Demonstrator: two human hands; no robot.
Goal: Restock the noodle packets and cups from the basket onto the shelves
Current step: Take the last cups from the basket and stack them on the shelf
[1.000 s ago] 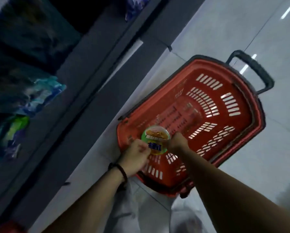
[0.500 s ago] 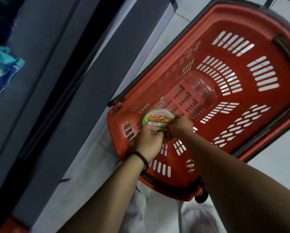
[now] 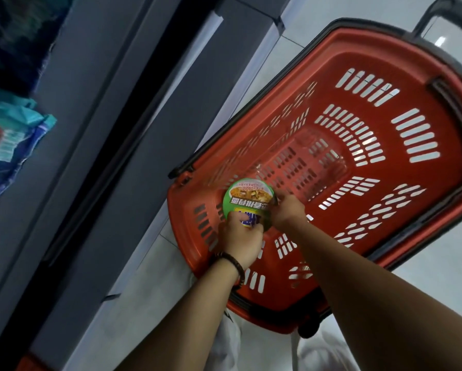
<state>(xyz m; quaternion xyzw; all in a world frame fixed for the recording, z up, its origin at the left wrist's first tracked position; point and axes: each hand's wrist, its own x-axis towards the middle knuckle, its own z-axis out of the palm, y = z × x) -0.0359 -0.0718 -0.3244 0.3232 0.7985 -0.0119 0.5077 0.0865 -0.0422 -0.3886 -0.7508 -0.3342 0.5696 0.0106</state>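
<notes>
You have the green-lidded noodle cup (image 3: 247, 198) clasped between both hands over the near left corner of the red basket (image 3: 379, 53): your left hand (image 3: 240, 236), with a dark beaded bracelet (image 3: 233, 265) at the wrist, curls its fingers round the cup's near edge, and your right hand (image 3: 287, 211) grips its right side. The lid faces up at you, and whether the cup's base touches the basket's slotted bottom cannot be told. The basket stands on the pale tiled floor (image 3: 425, 277) just beside the grey shelf unit (image 3: 96, 135), where blue packets (image 3: 13, 135) lie on a shelf at your far left
</notes>
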